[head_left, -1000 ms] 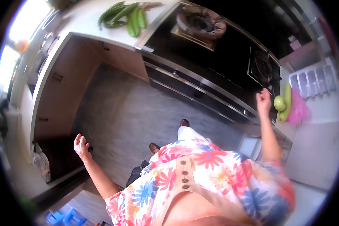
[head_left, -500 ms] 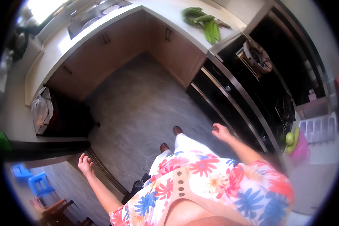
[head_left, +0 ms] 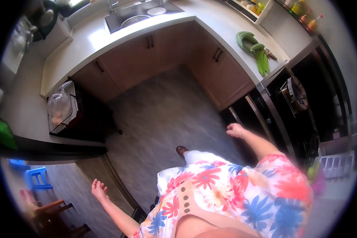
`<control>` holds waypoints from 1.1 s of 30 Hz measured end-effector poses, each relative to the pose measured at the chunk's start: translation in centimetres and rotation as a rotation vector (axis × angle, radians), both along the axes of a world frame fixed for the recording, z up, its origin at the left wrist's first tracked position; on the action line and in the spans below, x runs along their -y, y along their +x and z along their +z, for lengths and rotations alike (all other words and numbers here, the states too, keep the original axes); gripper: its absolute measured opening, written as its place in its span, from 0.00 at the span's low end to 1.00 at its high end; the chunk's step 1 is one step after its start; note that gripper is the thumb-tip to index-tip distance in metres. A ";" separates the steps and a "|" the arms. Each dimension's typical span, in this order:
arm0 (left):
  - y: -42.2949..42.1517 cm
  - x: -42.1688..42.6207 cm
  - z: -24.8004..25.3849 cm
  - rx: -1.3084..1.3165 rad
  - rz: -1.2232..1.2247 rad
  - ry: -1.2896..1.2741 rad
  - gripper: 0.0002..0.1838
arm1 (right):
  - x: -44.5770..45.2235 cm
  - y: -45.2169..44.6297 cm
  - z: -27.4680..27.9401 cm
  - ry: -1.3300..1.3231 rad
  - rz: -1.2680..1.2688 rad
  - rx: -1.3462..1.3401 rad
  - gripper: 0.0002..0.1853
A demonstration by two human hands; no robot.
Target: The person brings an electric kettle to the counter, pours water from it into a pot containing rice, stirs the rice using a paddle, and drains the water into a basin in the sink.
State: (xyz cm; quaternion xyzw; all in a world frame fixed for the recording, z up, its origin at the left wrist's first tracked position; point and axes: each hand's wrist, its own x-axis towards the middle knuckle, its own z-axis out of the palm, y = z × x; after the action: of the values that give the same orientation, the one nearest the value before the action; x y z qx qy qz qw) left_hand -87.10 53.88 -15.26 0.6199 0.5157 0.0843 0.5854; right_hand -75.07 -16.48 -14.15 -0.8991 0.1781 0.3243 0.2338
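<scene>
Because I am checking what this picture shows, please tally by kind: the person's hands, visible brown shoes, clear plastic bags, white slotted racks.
Hands, left hand and right hand: 2
Brown shoe: 1
Clear plastic bag: 1
White slotted rack: 1
Total: 5

One camera's at work here, up on the person's head, facing forward and steeply down. It peers from close over the shirt (head_left: 226, 184) between five and six o'clock, left hand (head_left: 100, 190) between seven and eight, right hand (head_left: 235, 130) past three; the sink (head_left: 116, 23) lies farther off, toward eleven.
</scene>
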 end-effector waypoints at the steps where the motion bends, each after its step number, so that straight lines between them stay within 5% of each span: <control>1: -0.6 -1.1 -0.1 -0.006 0.009 -0.003 0.15 | -3.2 2.2 1.7 0.006 0.036 0.001 0.21; 6: -3.6 -9.9 -1.4 -0.005 0.050 -0.026 0.15 | -15.9 7.3 2.3 0.170 0.168 0.144 0.21; 11: -2.4 -21.2 -0.8 -0.029 -0.049 0.016 0.15 | -26.3 3.1 0.0 0.141 0.198 0.148 0.21; 19: 8.1 -28.7 1.8 0.024 -0.467 -0.019 0.16 | -33.8 -5.2 1.8 -0.050 0.138 -0.394 0.21; 25: 12.7 -33.1 4.7 0.033 -0.793 0.106 0.15 | -36.8 0.3 -3.7 -0.131 0.095 -0.326 0.16; 27: 12.9 -34.6 5.8 0.044 -0.904 0.155 0.16 | -40.3 4.4 -5.6 -0.160 0.293 -0.194 0.15; 33: 15.6 -38.6 7.8 0.045 -1.266 0.161 0.18 | -59.8 9.6 1.8 0.436 0.067 0.176 0.22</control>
State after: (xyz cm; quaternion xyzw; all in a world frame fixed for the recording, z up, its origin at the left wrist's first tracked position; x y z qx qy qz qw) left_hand -71.46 92.43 -7.48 0.8447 0.0293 -0.2265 0.4841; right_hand -65.49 43.29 -12.31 -0.8574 0.0530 0.2832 0.4264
